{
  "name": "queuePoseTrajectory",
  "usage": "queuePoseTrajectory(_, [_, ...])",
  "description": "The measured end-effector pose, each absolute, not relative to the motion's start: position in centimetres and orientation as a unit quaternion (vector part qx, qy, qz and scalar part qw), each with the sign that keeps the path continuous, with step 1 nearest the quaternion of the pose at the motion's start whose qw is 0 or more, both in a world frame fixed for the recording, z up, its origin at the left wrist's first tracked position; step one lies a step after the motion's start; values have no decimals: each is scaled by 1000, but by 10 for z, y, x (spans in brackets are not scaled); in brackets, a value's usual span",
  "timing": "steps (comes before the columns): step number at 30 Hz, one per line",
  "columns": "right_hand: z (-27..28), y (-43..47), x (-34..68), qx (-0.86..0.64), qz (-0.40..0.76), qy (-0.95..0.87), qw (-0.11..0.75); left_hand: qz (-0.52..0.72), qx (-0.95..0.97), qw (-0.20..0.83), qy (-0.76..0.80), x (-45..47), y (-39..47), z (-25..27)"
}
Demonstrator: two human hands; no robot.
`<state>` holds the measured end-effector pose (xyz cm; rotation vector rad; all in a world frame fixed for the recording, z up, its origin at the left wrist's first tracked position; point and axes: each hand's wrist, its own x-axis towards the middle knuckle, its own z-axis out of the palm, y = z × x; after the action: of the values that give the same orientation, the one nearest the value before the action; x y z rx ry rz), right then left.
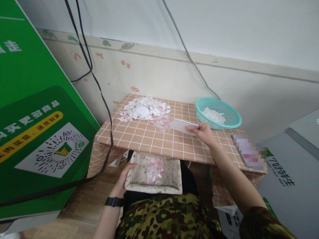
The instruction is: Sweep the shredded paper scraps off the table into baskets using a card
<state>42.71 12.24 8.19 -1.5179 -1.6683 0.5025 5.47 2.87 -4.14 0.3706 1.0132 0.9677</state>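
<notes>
My left hand (124, 177) grips the left side of a patterned fabric-covered box (136, 187), held at my lap below the table's front edge. Inside it lies a small heap of pink and white pieces (155, 171). Over the tabletop, my right hand (203, 132) pinches a flat white card (182, 125) by its right end. The card's left end is close to a thin scatter of pink pieces (161, 122). Behind that scatter rises a larger pile of white and pinkish pieces (142, 108).
A turquoise plastic basket (234, 120) with white pieces in it stands at the table's back right. Checked cloth covers the table (148, 140). A partly blurred phone-like item (246, 150) lies on the right edge. Black cables (98, 82) hang at left beside a green panel (32, 94).
</notes>
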Motion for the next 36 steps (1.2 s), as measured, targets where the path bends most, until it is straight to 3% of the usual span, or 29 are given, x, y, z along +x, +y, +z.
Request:
queuePoseTrajectory(10, [77,93,414,-634,175,-610,442,440,167,752,461,55,28,-41])
queuePoseTrajectory(31, [86,107,368,-557,241,-705,367,434,170,752,466,55,27,-39])
queuePoseTrajectory(36, [87,111,368,-562,250,-687,386,434,168,763,450,55,27,-39])
